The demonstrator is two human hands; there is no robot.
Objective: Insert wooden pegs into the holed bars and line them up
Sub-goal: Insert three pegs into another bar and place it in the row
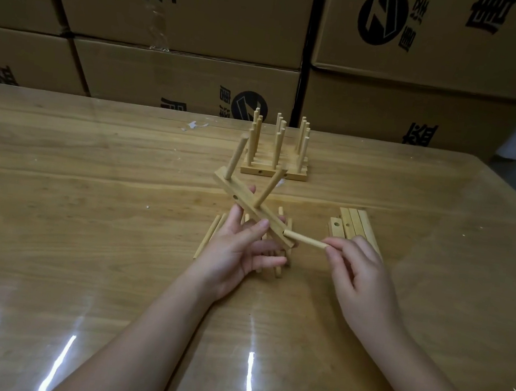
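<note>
Your left hand (pixel 237 248) holds a holed bar (pixel 248 208) tilted above the counter (pixel 86 206), thumb and fingers (pixel 259 228) curled round its middle. Two pegs (pixel 234 156) stand in it. Your right hand (pixel 357 279) pinches a third peg (pixel 304 240) by its right end, the peg's left tip meeting the hole at the bar's near-right end. The wood looks light, stiff and smooth, so it should take a firm push. Gripping the peg closer to the bar would likely steady it. Loose pegs (pixel 209 238) lie under your left hand, spare bars (pixel 354 223) to the right, finished bars (pixel 276 152) at far centre.
</note>
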